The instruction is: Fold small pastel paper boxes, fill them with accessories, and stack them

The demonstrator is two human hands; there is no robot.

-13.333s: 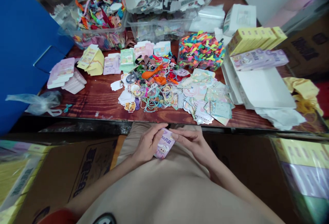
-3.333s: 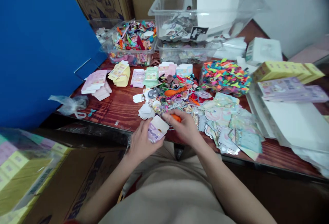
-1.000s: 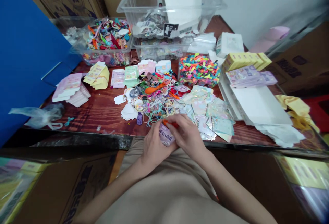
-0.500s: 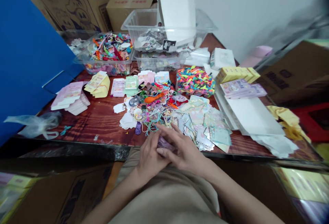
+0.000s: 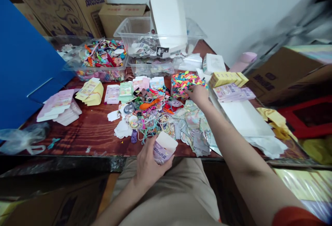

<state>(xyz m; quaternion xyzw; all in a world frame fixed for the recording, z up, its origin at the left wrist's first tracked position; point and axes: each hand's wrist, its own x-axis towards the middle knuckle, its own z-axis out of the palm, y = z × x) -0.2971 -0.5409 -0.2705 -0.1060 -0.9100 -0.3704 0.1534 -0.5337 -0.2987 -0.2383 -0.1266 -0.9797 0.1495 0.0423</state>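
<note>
In my left hand (image 5: 153, 165) is a small purple carton (image 5: 163, 150), held near the table's front edge with its white top flap standing up. My right hand (image 5: 198, 94) is stretched out over a clear tub of small bright-coloured rubbery pieces (image 5: 181, 81). Its fingers are bent together at the pieces, and what they pinch, if anything, is hidden. Between the hands lies a heap of cords, hair ties and small trinkets (image 5: 153, 112), with a long orange piece (image 5: 149, 105) on top. Shiny pale packets (image 5: 193, 119) spread out under my right forearm.
Flat purple-pink cartons (image 5: 64, 103) and yellow cartons (image 5: 90, 91) are stacked on the left. Clear bins (image 5: 101, 70) of trinkets stand at the back. A white tray (image 5: 246, 119), purple boxes (image 5: 230, 93) and yellow boxes (image 5: 228, 79) sit on the right. A plastic bag (image 5: 23, 136) lies front left.
Both hands were together around the purple carton. My right hand has let go and moved forward to the tub; the left keeps the carton, now upright with its flap up.
</note>
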